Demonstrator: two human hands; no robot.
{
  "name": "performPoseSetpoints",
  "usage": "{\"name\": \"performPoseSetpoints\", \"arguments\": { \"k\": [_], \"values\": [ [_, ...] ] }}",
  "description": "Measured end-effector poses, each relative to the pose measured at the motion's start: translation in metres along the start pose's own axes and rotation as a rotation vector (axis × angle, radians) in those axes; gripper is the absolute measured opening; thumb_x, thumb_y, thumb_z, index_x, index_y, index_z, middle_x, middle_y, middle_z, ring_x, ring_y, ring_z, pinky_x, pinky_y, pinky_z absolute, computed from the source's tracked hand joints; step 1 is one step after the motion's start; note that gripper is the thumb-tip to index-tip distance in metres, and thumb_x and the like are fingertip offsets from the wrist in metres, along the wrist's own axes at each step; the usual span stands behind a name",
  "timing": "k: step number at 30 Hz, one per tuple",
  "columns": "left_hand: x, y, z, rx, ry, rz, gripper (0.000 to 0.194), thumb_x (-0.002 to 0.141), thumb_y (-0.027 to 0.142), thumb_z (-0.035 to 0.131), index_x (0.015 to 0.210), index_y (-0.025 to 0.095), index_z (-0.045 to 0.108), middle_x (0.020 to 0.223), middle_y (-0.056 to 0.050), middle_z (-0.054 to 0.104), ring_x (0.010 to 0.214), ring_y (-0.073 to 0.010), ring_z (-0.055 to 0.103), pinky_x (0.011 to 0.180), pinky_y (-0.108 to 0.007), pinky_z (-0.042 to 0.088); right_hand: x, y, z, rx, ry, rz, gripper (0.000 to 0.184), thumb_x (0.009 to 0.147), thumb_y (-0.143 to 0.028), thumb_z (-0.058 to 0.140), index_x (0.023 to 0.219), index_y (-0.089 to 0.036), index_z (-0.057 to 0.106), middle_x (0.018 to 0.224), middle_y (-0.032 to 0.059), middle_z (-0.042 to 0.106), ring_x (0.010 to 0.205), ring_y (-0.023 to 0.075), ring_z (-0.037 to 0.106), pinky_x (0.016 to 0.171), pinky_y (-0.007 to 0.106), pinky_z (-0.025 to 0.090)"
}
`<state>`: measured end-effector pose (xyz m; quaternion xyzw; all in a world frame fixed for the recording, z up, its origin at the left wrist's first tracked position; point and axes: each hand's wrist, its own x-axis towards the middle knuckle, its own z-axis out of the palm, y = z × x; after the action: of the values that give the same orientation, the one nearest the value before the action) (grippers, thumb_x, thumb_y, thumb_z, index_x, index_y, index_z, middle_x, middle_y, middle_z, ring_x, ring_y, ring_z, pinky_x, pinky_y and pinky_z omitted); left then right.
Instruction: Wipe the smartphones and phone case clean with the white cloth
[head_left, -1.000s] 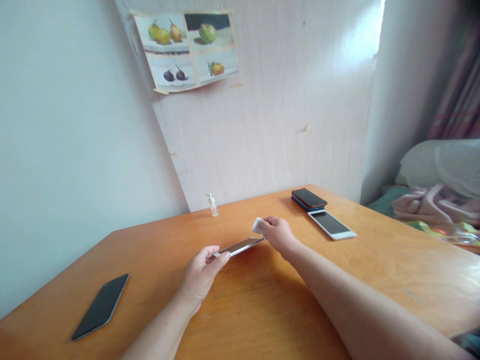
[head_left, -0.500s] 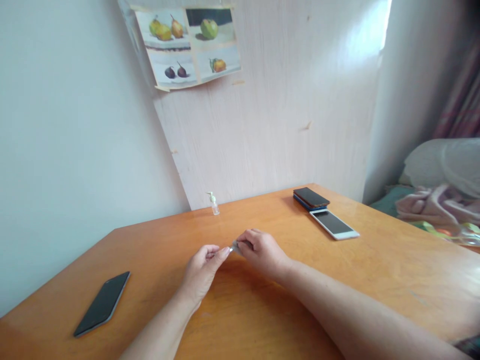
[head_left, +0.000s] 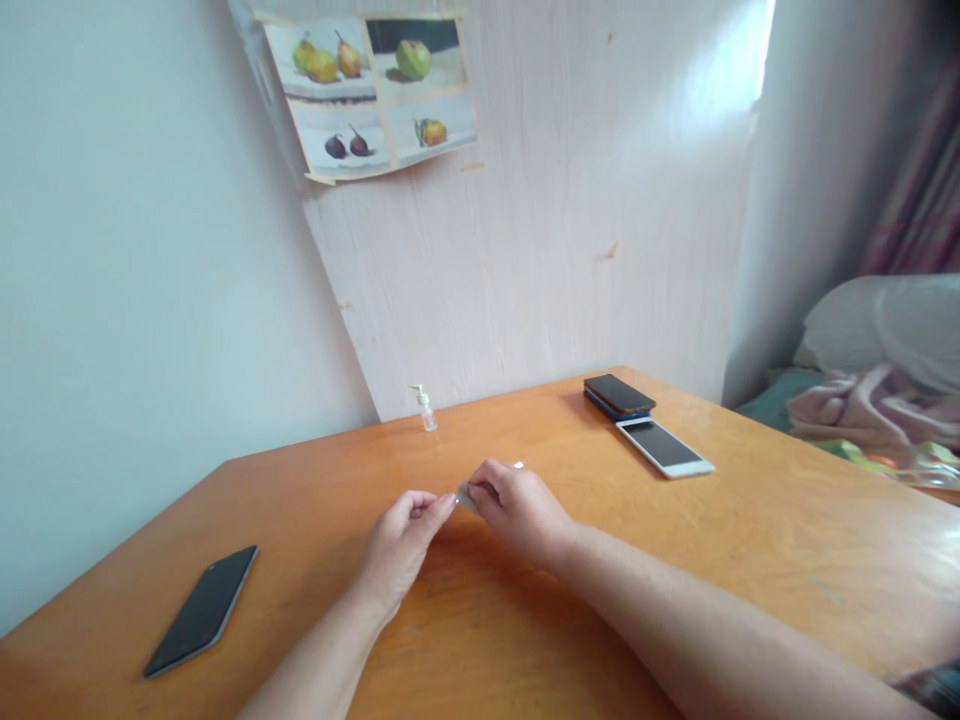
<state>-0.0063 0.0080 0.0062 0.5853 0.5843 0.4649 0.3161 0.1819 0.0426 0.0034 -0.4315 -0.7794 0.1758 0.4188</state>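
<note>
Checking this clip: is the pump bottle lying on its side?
No, the pump bottle stands upright on the wooden table, its pump head on top.

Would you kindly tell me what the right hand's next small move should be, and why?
Probably slide the right hand and its pale cloth away from the left hand, towards the far end of the white item, otherwise mostly hidden. The cloth sits close to the left hand, leaving little room that way, while the far end shows beyond the right hand.
</note>
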Motion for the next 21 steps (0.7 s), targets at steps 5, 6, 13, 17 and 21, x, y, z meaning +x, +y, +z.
{"name": "performPoseSetpoints", "arguments": {
  "k": [5, 6, 13, 17, 21],
  "values": [
    [-0.001, 0.002, 0.0, 0.049, -0.008, 0.017, 0.047, 0.076, 0.064, 0.063, 0.084, 0.017, 0.067, 0.08, -0.002, 0.065, 0.079, -0.0193, 0.056, 0.076, -0.029, 0.044, 0.009, 0.013, -0.011, -0.061, 0.042, 0.18, 0.018, 0.091, -0.03, 0.051, 0.083, -0.022, 0.064, 0.076, 0.0015, 0.07, 0.069, 0.0141, 0.06, 0.06, 0.023, 0.034],
    [-0.001, 0.003, 0.0, 0.059, -0.01, 0.024, 0.048, 0.076, 0.065, 0.062, 0.083, 0.018, 0.067, 0.079, -0.002, 0.065, 0.078, -0.0193, 0.056, 0.075, -0.029, 0.044, 0.013, 0.02, -0.015, -0.072, 0.069, 0.252, 0.019, 0.09, -0.031, 0.051, 0.081, -0.022, 0.064, 0.074, 0.0017, 0.07, 0.068, 0.0146, 0.06, 0.059, 0.023, 0.033],
    [0.002, -0.002, -0.005, 0.155, -0.042, 0.075, 0.05, 0.081, 0.069, 0.052, 0.074, 0.02, 0.062, 0.069, 0.002, 0.06, 0.07, -0.0178, 0.057, 0.067, -0.026, 0.042, 0.027, 0.042, -0.02, 0.14, 0.141, 0.436, 0.018, 0.086, -0.032, 0.053, 0.081, -0.019, 0.065, 0.066, 0.0016, 0.066, 0.054, 0.0125, 0.058, 0.053, 0.023, 0.035],
    [0.003, -0.011, -0.008, 0.225, -0.042, 0.152, 0.052, 0.088, 0.067, 0.042, 0.068, 0.021, 0.055, 0.06, 0.004, 0.054, 0.063, -0.0169, 0.057, 0.065, -0.025, 0.04, 0.027, 0.039, -0.018, 0.181, 0.14, 0.412, 0.021, 0.087, -0.033, 0.05, 0.081, -0.018, 0.064, 0.064, 0.0007, 0.065, 0.055, 0.0124, 0.059, 0.054, 0.022, 0.038],
    [0.002, -0.015, -0.008, 0.281, -0.051, 0.181, 0.051, 0.091, 0.065, 0.037, 0.07, 0.022, 0.054, 0.056, 0.004, 0.053, 0.062, -0.0188, 0.061, 0.063, -0.027, 0.04, 0.026, 0.04, -0.017, 0.24, 0.169, 0.377, 0.019, 0.085, -0.032, 0.052, 0.08, -0.018, 0.063, 0.065, 0.0005, 0.065, 0.058, 0.0127, 0.06, 0.057, 0.022, 0.041]
  ]
}}
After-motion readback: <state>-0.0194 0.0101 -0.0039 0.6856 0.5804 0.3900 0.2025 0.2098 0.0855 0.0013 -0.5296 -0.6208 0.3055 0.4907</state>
